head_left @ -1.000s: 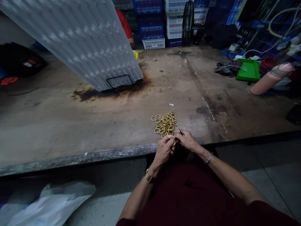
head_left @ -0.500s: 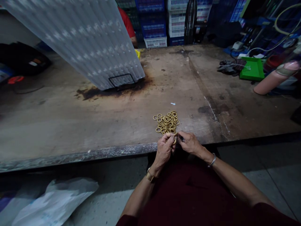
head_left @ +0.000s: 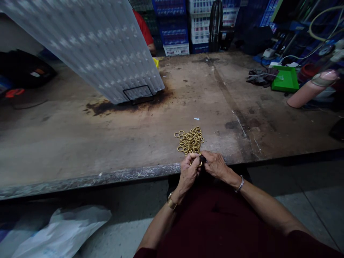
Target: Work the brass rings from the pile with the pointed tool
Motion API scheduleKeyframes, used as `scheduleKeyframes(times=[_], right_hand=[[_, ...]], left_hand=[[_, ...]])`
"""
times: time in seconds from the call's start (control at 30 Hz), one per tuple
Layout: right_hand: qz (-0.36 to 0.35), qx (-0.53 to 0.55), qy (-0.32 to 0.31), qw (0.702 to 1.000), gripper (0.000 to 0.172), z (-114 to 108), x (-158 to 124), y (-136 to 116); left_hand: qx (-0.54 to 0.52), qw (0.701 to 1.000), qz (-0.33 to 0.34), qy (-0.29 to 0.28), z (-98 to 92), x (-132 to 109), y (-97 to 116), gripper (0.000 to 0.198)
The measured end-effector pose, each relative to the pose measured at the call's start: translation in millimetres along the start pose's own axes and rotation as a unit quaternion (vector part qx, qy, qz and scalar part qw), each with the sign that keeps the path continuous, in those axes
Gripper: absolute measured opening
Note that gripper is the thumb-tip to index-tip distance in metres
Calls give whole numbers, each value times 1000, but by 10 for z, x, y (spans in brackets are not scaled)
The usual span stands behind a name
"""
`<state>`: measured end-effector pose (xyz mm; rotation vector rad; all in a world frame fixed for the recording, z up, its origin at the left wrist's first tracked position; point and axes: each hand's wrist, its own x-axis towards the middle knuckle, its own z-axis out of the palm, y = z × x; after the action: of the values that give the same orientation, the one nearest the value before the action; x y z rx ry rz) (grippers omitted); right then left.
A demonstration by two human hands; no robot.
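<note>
My left hand (head_left: 188,168) is closed on a brass-coloured ring (head_left: 200,163) at the front edge of the table. Close against it, my right hand (head_left: 214,164) pinches a small dark piece (head_left: 202,158) that meets the ring. What kind of piece this is, the fingers hide. Just beyond both hands lies a loose pile of brass-coloured rings (head_left: 190,138), some of them overlapping and a few apart at its left side.
The worn wooden table (head_left: 134,143) spans the view. A tall translucent ribbed panel (head_left: 107,53) leans in a black wire stand (head_left: 138,94). To the right are a green tray (head_left: 286,79) and a pink cylinder (head_left: 309,91). Behind, a person in a red sleeve (head_left: 143,28) is partly hidden.
The dark piece in my right hand has come over to the ring in my left fingers, and the hands are closer together. The whole view has shifted slightly.
</note>
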<state>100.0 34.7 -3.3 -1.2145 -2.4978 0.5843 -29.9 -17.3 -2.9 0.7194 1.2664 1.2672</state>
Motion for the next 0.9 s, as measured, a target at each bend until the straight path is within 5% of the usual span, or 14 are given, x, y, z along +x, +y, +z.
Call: scheduleKeyframes(times=[0.33, 0.5, 0.7, 0.9], right_hand=[[67, -31, -74, 994, 22, -53, 81, 8], [138, -48, -27, 989, 23, -25, 178, 244], [79, 209, 81, 971, 24, -53, 147, 167], [42, 330, 53, 941, 26, -75, 88, 15]], left_hand=[[18, 1000, -11, -17, -19, -22, 29, 38], [2, 995, -21, -96, -34, -92, 48, 37], [-25, 998, -11, -49, -47, -19, 29, 38], [16, 998, -5, -57, -49, -35, -12, 35]])
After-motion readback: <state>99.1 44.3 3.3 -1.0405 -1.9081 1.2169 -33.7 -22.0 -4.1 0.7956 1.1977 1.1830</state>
